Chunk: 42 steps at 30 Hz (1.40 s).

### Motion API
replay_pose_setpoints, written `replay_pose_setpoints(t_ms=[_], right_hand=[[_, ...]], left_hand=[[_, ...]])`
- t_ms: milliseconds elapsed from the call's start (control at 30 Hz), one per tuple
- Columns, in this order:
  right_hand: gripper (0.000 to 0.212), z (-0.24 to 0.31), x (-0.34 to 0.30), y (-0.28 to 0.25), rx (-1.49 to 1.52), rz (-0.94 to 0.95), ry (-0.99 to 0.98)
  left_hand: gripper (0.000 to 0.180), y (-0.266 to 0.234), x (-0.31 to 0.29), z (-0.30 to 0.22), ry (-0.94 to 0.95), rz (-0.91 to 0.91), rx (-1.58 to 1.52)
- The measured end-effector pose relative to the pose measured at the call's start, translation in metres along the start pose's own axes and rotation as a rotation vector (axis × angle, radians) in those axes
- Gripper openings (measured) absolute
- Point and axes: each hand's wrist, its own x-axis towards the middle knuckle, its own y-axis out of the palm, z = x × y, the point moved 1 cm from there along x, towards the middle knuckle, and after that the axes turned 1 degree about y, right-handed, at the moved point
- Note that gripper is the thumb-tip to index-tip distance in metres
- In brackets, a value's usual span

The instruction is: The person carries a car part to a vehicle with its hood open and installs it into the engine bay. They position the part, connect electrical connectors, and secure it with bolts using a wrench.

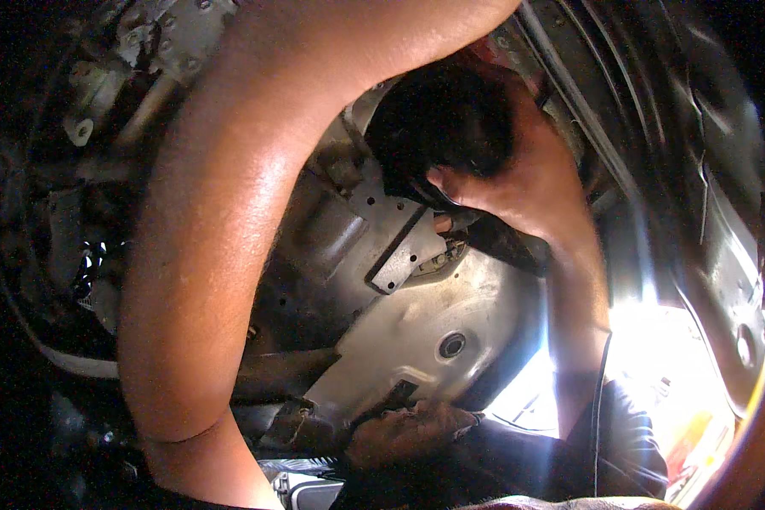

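My left arm [212,229] comes up bare from the lower left edge and bends across toward the top edge. Its hand lies beyond the frame or out of sight, so what it touches is hidden. My right hand does not show. Below and right of my arm is a stamped metal panel [433,314] with a round plug [452,344] and a bolted bracket [399,255]. Another person's hand [518,191] is raised against a dark rounded thing [438,127], too dim to name.
The other person, in a dark shirt [518,459], is low in the middle, with one arm [576,297] reaching up. Dark metal parts [85,127] crowd the left. Long metal rails [586,102] run along the right. Bright light [654,357] enters at lower right.
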Motion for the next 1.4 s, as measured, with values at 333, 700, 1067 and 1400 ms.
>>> replay_pose_setpoints(t_ms=[333,700,1067,1400], right_hand=[[0.076,-0.024,0.013,-0.011,0.061,-0.057,-0.061],[0.051,0.043,-0.020,-0.089,0.890,-0.098,-0.111],[0.024,0.051,-0.064,-0.084,0.990,-0.464,0.298],[0.030,0.000,-0.139,-0.060,1.472,-0.389,0.461]], left_hand=[[0.032,-0.014,-0.022,-0.047,-0.121,-0.223,-0.401],[0.024,0.060,-0.036,-0.100,-0.297,0.014,0.013],[0.028,0.057,-0.032,-0.096,-0.310,0.455,-0.058],[0.068,0.074,-0.055,0.013,0.208,0.399,0.839]])
